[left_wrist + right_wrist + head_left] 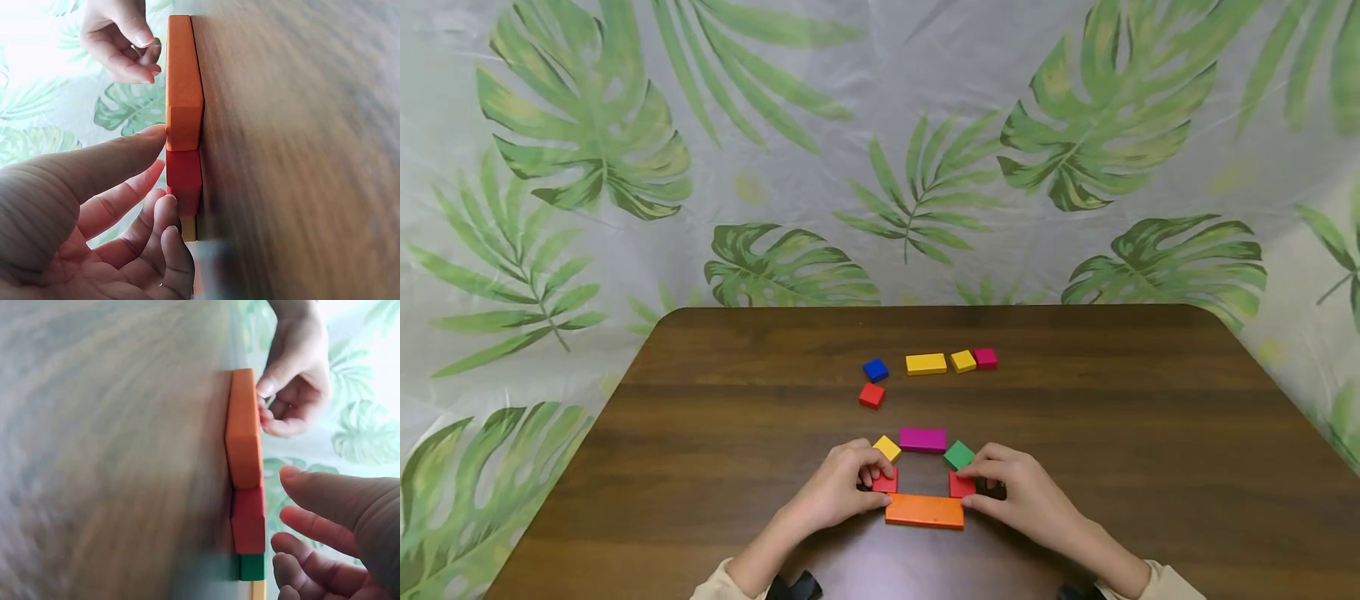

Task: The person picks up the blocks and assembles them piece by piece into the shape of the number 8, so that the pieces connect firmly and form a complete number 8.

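Note:
Small blocks form a ring on the table. A long orange block (924,511) lies nearest me, with one red square block (888,481) behind its left end and a second red square block (960,486) behind its right end. Farther back are a yellow block (887,449), a magenta block (922,440) and a green block (958,456). My left hand (841,487) has its thumb at the orange block's left corner, fingertips beside the left red block. At the right end, my right hand (1026,493) hovers with thumb and fingers spread near the orange and red blocks.
Toward the back of the brown table (737,433) lie a blue block (876,370), a red block (872,395), a long yellow block (926,364), a square yellow block (963,361) and a pink block (986,358). A leaf-patterned cloth (925,83) hangs behind.

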A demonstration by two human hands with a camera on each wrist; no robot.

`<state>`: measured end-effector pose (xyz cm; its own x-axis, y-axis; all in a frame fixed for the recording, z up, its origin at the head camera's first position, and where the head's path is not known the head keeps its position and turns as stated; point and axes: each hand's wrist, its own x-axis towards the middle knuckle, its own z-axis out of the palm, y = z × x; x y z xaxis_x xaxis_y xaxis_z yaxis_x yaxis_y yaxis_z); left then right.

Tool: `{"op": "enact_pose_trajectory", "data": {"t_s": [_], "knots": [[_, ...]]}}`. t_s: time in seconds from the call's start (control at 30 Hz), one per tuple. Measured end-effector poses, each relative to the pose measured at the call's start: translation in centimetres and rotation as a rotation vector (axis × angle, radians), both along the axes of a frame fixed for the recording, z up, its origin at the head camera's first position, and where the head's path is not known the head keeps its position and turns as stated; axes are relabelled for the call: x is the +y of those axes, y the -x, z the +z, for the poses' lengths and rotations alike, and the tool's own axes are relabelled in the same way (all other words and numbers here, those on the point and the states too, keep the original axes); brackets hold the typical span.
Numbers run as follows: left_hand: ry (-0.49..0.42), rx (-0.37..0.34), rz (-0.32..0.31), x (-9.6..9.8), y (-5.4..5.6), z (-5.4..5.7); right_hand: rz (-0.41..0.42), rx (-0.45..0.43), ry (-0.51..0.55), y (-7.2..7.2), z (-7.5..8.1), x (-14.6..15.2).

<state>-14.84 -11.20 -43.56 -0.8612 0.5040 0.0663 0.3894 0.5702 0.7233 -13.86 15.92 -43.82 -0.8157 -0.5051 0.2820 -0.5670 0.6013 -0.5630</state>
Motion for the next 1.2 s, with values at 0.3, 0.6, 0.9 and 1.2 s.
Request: {"op": "enact_pose_trajectory", "data": {"t_s": [0.3, 0.6, 0.9, 1.2], "knots": [[0.007, 0.025, 0.005, -0.3, 0.1, 0.1, -0.012, 0.058, -0.078, -0.2, -0.2, -0.6], [0.015, 0.031, 0.013, -0.3, 0.2, 0.2, -0.019, 0.128, -0.163, -0.3, 0.1, -0.9], [0.01, 0.113, 0.058, -0.4, 1.0, 0.8, -0.015, 0.205, -0.21, -0.4, 0.2, -0.6], [0.094, 0.197, 0.163, -1.6, 4.3, 2.2, -0.003, 0.212, -0.215, -0.8, 0.0, -0.9]]}}
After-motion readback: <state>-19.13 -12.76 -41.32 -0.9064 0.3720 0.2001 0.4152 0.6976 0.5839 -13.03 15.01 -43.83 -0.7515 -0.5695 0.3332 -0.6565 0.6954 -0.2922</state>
